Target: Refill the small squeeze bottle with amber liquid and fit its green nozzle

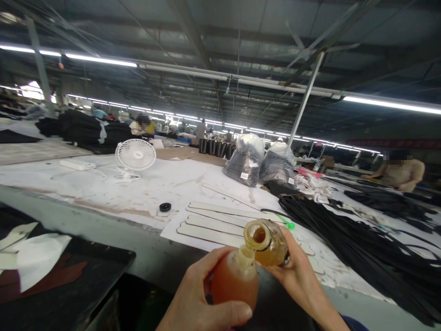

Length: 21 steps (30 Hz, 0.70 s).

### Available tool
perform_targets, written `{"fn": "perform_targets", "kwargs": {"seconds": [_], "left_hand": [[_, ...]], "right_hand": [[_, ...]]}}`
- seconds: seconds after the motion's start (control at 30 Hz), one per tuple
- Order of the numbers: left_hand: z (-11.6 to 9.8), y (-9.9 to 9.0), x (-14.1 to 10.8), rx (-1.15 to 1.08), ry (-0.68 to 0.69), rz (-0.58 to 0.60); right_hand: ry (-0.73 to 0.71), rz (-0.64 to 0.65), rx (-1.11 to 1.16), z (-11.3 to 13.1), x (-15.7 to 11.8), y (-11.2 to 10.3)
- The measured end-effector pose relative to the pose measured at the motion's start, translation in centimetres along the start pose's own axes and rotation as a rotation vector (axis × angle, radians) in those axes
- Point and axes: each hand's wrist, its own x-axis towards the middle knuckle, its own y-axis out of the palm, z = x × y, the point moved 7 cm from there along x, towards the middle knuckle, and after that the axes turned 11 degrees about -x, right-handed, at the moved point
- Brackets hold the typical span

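Note:
In my left hand (203,294) is a round, squeezable-looking bottle (234,280) of orange liquid, upright with its neck uncapped. My right hand (299,266) is wrapped around a glass jar (275,243) with amber liquid inside, tilted toward the bottle. The jar's wide, sticky-looking rim meets or nearly meets the bottle's neck; whether liquid flows between them I cannot tell. Behind both hands, pale dark-edged strips (213,225) lie on white paper. A green-ended tool (288,224) lies just beyond the jar, and a black ring-shaped lid (165,207) rests to the left.
A small white fan (135,155) stands on the white table (179,179) near a white power strip (77,164). Stuffed plastic bags (246,161) sit farther back. Long black strips (327,243) spread along the right. At lower left is a dark tray (113,262) with scraps. A person (403,172) works at right.

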Motion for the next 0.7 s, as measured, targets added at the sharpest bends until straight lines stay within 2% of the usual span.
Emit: {"fn": "perform_targets", "kwargs": {"seconds": [0.1, 0.33, 0.43, 0.53, 0.7], "left_hand": [[0.0, 0.1, -0.1, 0.042, -0.017, 0.039], [-0.1, -0.2, -0.1, 0.067, -0.021, -0.032], [-0.9, -0.4, -0.2, 0.108, -0.039, -0.049], [-2.0, -0.4, -0.4, 0.18, -0.062, -0.017], [-3.1, -0.7, -0.4, 0.27, -0.054, -0.031]], "right_hand": [[-0.054, -0.009, -0.008, 0.5, 0.2, -0.4], [-0.153, 0.006, -0.19, 0.5, 1.0, -2.3], [-0.261, -0.01, -0.323, 0.8, 1.3, -3.1], [-0.356, -0.034, -0.423, 1.2, 1.7, -3.7], [-0.415, -0.021, -0.478, 1.6, 2.0, -4.0]]}}
